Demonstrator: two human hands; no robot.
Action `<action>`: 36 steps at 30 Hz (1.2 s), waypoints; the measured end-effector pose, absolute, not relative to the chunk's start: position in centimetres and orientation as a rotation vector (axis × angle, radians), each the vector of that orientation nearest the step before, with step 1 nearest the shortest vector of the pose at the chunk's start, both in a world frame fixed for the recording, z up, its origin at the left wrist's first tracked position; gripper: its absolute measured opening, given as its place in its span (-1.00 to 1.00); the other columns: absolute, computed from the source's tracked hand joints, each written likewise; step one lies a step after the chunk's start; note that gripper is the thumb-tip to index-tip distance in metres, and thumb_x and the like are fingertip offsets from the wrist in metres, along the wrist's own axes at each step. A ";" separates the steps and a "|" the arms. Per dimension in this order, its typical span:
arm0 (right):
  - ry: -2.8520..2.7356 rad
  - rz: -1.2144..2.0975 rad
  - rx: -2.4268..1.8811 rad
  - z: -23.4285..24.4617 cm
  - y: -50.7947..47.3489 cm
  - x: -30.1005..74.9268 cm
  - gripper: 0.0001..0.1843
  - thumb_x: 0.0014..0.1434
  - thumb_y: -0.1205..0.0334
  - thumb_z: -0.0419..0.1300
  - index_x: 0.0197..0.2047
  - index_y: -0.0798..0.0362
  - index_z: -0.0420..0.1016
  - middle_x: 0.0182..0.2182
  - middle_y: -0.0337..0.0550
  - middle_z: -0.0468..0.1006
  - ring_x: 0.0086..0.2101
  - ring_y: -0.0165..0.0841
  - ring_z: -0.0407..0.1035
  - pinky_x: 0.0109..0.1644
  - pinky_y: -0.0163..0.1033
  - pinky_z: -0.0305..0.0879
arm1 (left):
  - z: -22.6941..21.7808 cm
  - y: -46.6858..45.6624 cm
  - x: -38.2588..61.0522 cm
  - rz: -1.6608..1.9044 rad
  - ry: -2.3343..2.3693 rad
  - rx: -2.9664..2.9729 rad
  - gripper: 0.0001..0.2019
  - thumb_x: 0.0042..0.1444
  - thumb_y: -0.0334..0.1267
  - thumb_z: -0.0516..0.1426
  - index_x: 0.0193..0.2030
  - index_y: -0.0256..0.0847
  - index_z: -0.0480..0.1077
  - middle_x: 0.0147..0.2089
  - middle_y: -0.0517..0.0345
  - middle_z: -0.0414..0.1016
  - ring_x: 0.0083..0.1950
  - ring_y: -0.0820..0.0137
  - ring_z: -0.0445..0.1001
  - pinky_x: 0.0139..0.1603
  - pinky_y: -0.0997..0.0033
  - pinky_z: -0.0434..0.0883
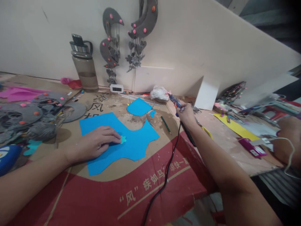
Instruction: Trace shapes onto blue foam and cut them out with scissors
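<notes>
My left hand (97, 142) lies flat on a large blue foam sheet (134, 141), its fingertips pressing a small teal flower cutout (123, 139) onto the sheet. My right hand (187, 113) is closed around a blue glue gun (176, 102), held above the table to the right of the sheet, its nozzle pointing up and left. A black cord (167, 171) runs from the gun down toward me. A smaller blue foam piece (139, 107) lies just behind the big sheet.
Grey felt shapes with pink dots (28, 113) pile at the left. A water bottle (84, 64) and small digital clock (116, 88) stand by the wall. Green pencil (166, 124), yellow-handled scissors (205, 129), yellow sheet (237, 128) and a pink device (252, 147) lie right. Another person's arm (288, 138) rests far right.
</notes>
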State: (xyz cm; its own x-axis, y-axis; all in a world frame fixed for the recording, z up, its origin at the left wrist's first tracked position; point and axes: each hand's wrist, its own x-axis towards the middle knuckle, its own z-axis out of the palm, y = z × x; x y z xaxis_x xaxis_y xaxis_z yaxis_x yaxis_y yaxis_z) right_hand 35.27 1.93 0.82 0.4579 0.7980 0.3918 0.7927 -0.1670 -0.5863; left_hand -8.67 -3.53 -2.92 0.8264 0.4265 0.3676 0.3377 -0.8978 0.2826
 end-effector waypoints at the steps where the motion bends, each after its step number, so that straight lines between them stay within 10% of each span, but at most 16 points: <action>1: -1.348 -0.004 -1.969 0.6 1.8 35.0 -0.71 0.13 0.25 0.17 -0.07 0.11 0.32 -0.40 -0.14 0.47 -0.44 -0.27 0.39 -0.28 -0.16 0.36 | -2.9 -3.5 -8.7 0.629 0.597 2.801 -0.58 0.18 -0.52 0.00 -0.01 -0.07 0.58 0.04 0.12 0.64 0.11 0.27 0.51 0.22 0.17 0.40; 19: -1.962 -0.172 -1.758 -0.4 1.1 29.3 -0.75 0.30 0.32 0.12 0.04 0.12 0.38 0.03 0.15 0.46 0.03 -0.11 0.34 0.14 -0.08 0.23 | -3.4 -3.4 -9.0 0.595 0.633 2.780 -0.57 0.20 -0.50 0.02 0.05 -0.03 0.57 0.08 0.10 0.61 0.13 0.26 0.51 0.24 0.13 0.41; 36: -2.366 -0.008 -1.702 -0.8 4.6 19.1 -0.77 0.26 0.16 0.31 -0.08 0.08 0.49 -0.24 0.03 0.64 -0.26 -0.15 0.52 -0.25 -0.20 0.27 | -3.0 -3.4 -9.1 0.587 0.638 2.814 -0.54 0.18 -0.51 0.02 0.06 0.00 0.57 0.08 0.08 0.60 0.12 0.26 0.51 0.18 0.22 0.46</action>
